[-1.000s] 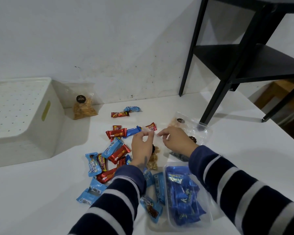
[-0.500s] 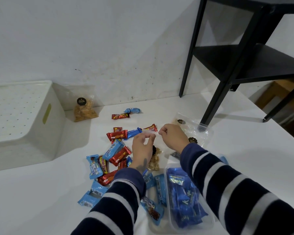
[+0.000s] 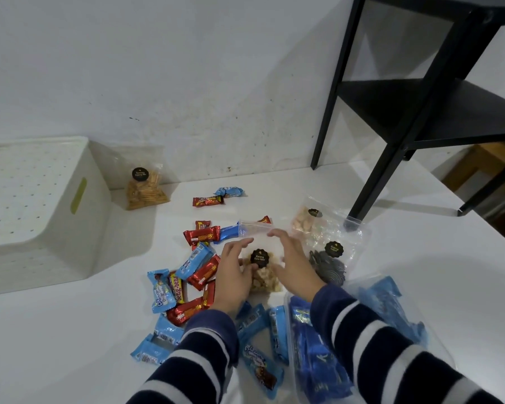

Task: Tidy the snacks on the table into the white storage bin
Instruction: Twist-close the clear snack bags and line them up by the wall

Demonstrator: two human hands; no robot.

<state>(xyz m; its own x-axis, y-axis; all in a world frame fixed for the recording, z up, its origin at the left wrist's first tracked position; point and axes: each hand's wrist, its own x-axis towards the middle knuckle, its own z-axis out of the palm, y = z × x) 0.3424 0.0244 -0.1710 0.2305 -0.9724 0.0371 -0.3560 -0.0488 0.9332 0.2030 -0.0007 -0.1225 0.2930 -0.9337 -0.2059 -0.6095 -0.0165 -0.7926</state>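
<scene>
You have four clear pouches with black round labels on the counter (image 3: 70, 330): one of yellow sticks (image 3: 145, 190) leaning by the wall beside the white storage bin (image 3: 56, 217), one of pale pieces (image 3: 308, 222) and one of dark pieces (image 3: 328, 265) lying side by side near the black shelf leg (image 3: 370, 182), and one of tan nuggets (image 3: 263, 272) right between your hands. Your left hand (image 3: 233, 275) lies flat along that pouch's left edge, fingers straight and slightly spread, its thumb touching the plastic near the label. Your right hand (image 3: 292, 262) mirrors it on the right edge, fingers extended forward and gripping nothing. The pouch's zip strip (image 3: 255, 227) sits just beyond your fingertips.

About seven red bar wrappers (image 3: 201, 235) and roughly eight light blue wrappers (image 3: 193, 259) are scattered left of your left hand and under your sleeve; an exact count is hard where they overlap. Two more, one red (image 3: 207, 201) and one blue (image 3: 229, 191), lie apart toward the wall. Two clear bags of dark blue packs (image 3: 312, 360) sit by your right sleeve. The bin stands well to the left, with none of these snacks visible in it
</scene>
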